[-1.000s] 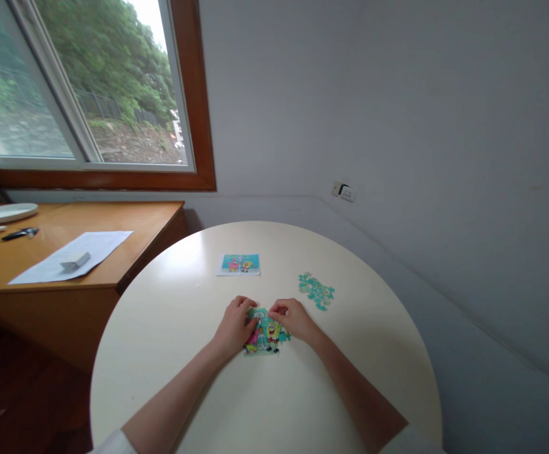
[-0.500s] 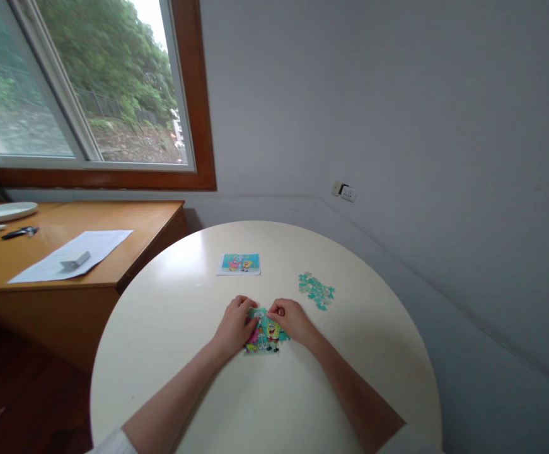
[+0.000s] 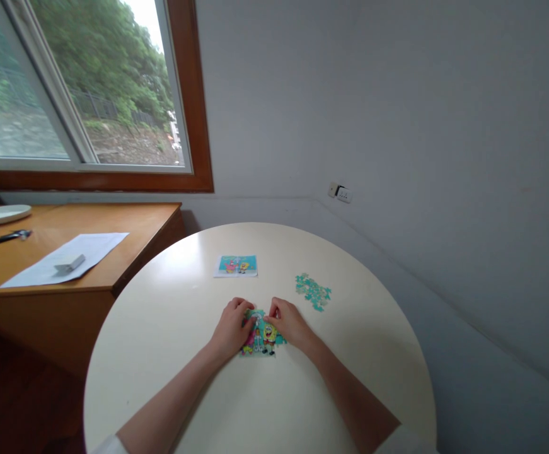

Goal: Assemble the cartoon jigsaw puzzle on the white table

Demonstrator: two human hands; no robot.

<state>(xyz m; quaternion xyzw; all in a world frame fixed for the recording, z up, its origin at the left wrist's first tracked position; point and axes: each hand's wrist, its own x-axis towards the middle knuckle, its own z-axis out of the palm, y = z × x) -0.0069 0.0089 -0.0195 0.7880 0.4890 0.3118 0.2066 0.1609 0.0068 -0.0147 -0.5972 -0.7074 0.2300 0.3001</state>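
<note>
A partly assembled jigsaw puzzle (image 3: 258,343) with cartoon figures, one yellow and one pink, lies flat on the round table, its right edge uneven. My left hand (image 3: 231,325) rests over its left side, thumb on the picture and curved fingers at the upper left edge, gripping it in place. At the upper right edge, my right hand (image 3: 289,320) is closed in a pinch on a small puzzle piece, mostly covered by the fingertips. Loose puzzle pieces (image 3: 312,292), turquoise and pale, lie in a pile beyond my right hand.
A printed picture card (image 3: 237,266) with the cartoon scene lies farther back on the white round table (image 3: 161,353). To the left, a wooden desk (image 3: 146,217) carries a paper sheet (image 3: 97,246), a small whitish block (image 3: 69,263), a black object (image 3: 12,236) and a white plate (image 3: 0,215).
The whole view has shifted slightly. My right fingertips have moved a little at the puzzle's upper right edge; my left hand stays on the puzzle.
</note>
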